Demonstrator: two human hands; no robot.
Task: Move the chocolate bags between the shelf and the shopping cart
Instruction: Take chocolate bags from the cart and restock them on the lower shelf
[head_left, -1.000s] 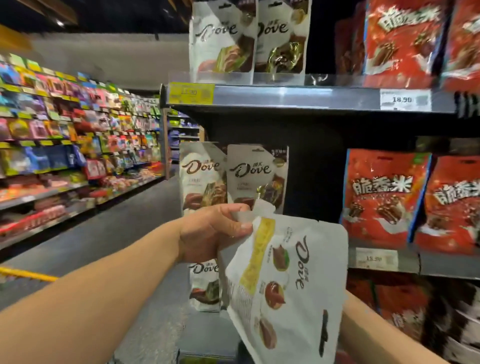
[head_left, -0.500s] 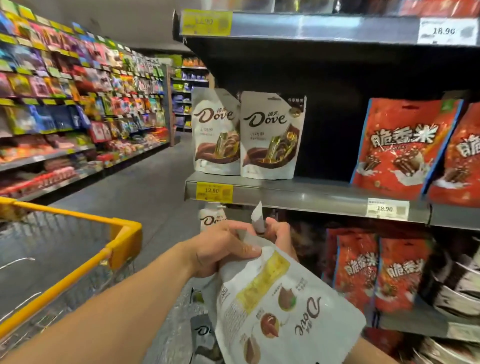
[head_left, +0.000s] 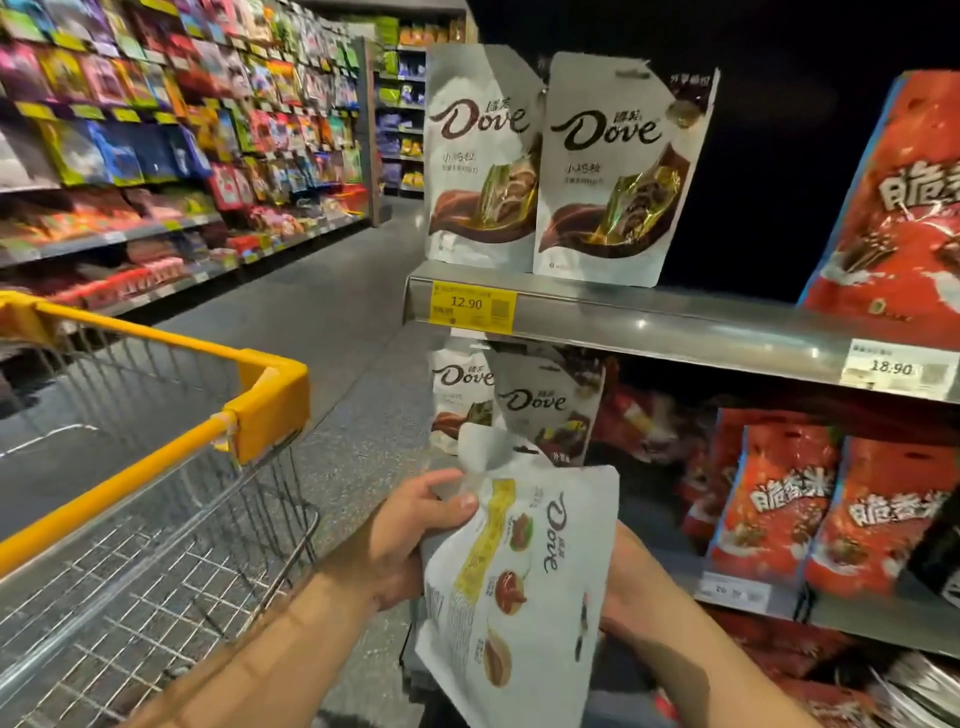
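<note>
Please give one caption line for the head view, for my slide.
Left hand and right hand hold a Dove bag beside the shopping cart, facing the shelf.

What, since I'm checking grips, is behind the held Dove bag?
The right hand reaches behind the Dove bag; its fingers are covered. The left hand pinches the top edge.

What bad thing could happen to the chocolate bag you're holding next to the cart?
The left hand only pinches the crumpled top of the Dove bag, and the right hand is mostly hidden behind it, so the bag might slip and drop. On its way into the shopping cart, it could also snag on the yellow rim corner.
</note>
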